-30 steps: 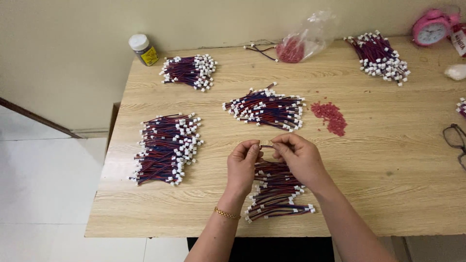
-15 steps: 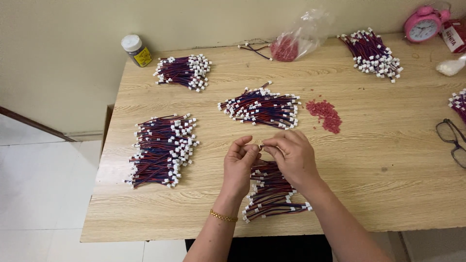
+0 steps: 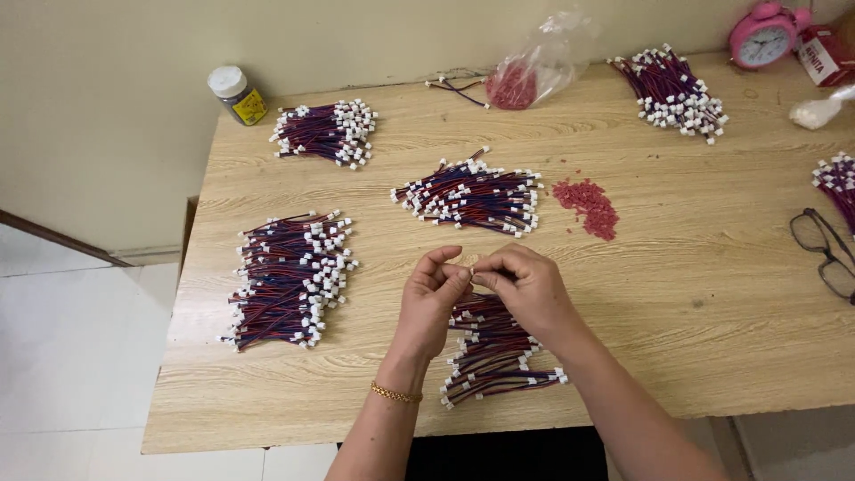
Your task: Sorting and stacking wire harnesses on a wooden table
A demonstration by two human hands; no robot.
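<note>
On the wooden counter (image 3: 712, 294), the biggest thing here, lie several heaps of short red-and-blue wire leads with white plug ends. The largest heap (image 3: 289, 278) sits near the left edge; a middle heap (image 3: 472, 196) lies ahead of the hands, and a far-left heap (image 3: 328, 134) rests near a small jar (image 3: 237, 94) with a white lid. A far-right heap (image 3: 677, 89) lies near a pink alarm clock (image 3: 764, 36). A clear bag (image 3: 534, 71) with red bits stands at the back, and a loose patch of red pieces (image 3: 588, 207) is spread to the right of the middle heap. Spectacles (image 3: 824, 251) lie at the right edge.

Just under the hands is the near heap (image 3: 494, 352). The left hand (image 3: 429, 298) and right hand (image 3: 527, 287) meet fingertip to fingertip above it, each in a narrow pinching grip on one small connector piece (image 3: 471, 270), which is held off the counter between them.

As I judge it, the piece is tiny and held only by fingertips, so a slip could drop it into the near heap below, where it would be hard to pick out. A forearm brushing that heap near the front edge could also push leads off the counter.
</note>
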